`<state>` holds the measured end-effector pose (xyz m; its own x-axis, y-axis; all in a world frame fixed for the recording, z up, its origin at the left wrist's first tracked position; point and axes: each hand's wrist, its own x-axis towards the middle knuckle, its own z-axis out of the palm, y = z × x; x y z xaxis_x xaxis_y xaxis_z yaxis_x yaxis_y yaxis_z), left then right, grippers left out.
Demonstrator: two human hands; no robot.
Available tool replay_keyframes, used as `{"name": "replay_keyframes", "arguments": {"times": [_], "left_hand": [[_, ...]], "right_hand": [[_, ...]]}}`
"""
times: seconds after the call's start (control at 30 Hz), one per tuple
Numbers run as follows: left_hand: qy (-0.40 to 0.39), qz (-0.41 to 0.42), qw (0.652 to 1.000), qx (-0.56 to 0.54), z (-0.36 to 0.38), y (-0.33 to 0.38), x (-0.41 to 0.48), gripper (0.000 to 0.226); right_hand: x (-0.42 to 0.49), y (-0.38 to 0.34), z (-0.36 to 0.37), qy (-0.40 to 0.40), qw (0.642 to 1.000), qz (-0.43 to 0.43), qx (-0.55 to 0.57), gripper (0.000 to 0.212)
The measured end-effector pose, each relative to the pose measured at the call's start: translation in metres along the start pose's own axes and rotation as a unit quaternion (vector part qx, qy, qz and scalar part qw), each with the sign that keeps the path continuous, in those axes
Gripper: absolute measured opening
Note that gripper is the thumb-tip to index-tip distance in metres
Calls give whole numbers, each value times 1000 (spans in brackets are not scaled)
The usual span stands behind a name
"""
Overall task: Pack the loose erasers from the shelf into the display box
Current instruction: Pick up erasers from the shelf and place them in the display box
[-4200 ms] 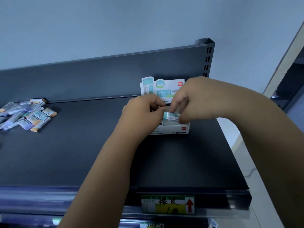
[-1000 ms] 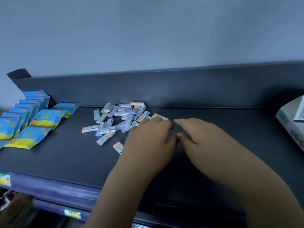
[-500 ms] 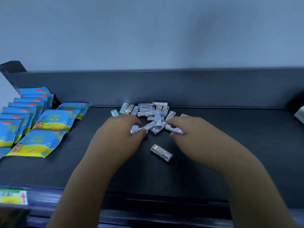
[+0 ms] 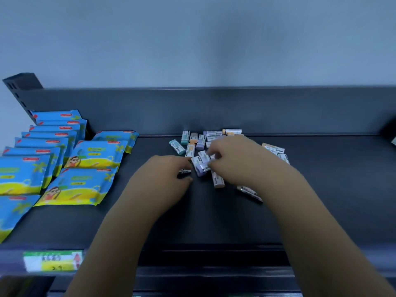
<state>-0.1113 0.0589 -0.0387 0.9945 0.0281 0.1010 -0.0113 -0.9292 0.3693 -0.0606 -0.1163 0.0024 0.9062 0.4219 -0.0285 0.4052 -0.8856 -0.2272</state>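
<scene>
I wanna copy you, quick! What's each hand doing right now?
Left hand: pinching one eraser.
Right hand: fingers curled onto the eraser pile; a grip cannot be told.

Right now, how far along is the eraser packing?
Done: nothing packed shows in this view. In hand: the left hand pinches one eraser; the right hand is in the pile, its grip unclear. Left: the pile lies loose on the shelf.

Blue-yellow packets [image 4: 85, 183] overlapping at left; price label [image 4: 52, 260] on front edge.
</scene>
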Motion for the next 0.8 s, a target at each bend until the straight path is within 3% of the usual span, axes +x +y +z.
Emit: {"name": "replay_keyframes", "arguments": {"times": [0.17,0.3,0.4,0.53,0.8], "left_hand": [[-2,-2,1000,-2,1,-7,-8,20],[-8,3,1000,-12,1,-8,-15,44],[-8,11,1000,-23,3,-11,-17,49],[-13,17,1000,-1,-11,-8,-9,23],[30,-40,998,41,-41,-9,66,27]], "right_hand": [[57,-31,13,85,996,-26,30,27],[89,-45,38,101,995,-2,3,40],[100,-48,46,112,993,16,-28,30],[99,-46,42,125,991,29,-25,41],[72,-7,10,166,974,110,105,34]]}}
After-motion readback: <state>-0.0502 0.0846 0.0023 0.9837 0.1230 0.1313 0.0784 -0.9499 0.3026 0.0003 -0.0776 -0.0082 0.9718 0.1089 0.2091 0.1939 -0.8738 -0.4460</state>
